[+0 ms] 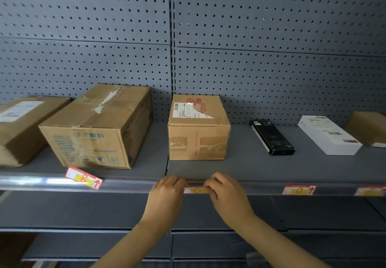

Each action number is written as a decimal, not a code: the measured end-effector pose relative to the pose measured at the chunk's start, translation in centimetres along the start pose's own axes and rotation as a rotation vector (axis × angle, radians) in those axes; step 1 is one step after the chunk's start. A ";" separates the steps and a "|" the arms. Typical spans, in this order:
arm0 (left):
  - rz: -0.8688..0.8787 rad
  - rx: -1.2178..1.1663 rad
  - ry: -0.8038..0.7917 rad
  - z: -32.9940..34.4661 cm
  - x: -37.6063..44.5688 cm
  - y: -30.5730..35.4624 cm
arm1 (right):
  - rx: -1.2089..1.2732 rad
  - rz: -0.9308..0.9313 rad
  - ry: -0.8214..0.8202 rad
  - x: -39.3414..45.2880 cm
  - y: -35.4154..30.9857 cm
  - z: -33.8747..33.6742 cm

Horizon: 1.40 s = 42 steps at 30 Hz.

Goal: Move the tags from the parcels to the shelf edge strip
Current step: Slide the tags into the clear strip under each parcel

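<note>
1. The left hand [167,190] and the right hand [224,190] each pinch one end of a tag [195,190] at the shelf edge strip [129,186], in front of the middle parcel [198,130].
2. To do it well, I think the tag should stay level and slide fully into the clear channel before the hands let go.
3. The tag is thin paper, red and yellow; the strip looks like glossy plastic.
4. Another tag [84,177] lies tilted on the shelf [250,167], near a big cardboard parcel [98,130].
5. Two tags [298,190] already sit in the strip on the right.
</note>
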<state>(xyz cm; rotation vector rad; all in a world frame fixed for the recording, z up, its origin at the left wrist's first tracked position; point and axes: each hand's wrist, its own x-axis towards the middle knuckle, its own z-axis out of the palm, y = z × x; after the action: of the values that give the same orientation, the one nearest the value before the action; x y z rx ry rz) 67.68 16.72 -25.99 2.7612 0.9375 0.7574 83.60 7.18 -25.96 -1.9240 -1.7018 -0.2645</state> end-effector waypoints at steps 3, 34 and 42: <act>-0.011 0.017 -0.003 0.1 0.1 0.1 | 0.006 0.021 0.001 0.0 0.0 0.0; -0.255 0.145 0.164 -9.2 -5.8 -13.3 | 0.224 -0.090 0.032 4.6 -15.6 7.4; -0.194 0.103 0.052 -12.2 -4.5 -22.3 | 0.164 0.110 0.032 8.1 -23.4 12.2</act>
<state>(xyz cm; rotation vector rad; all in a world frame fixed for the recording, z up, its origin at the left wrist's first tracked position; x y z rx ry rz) 46.61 31.32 -23.45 2.6939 1.2663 0.7715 60.01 21.48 -25.82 -1.8743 -1.5415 -0.1102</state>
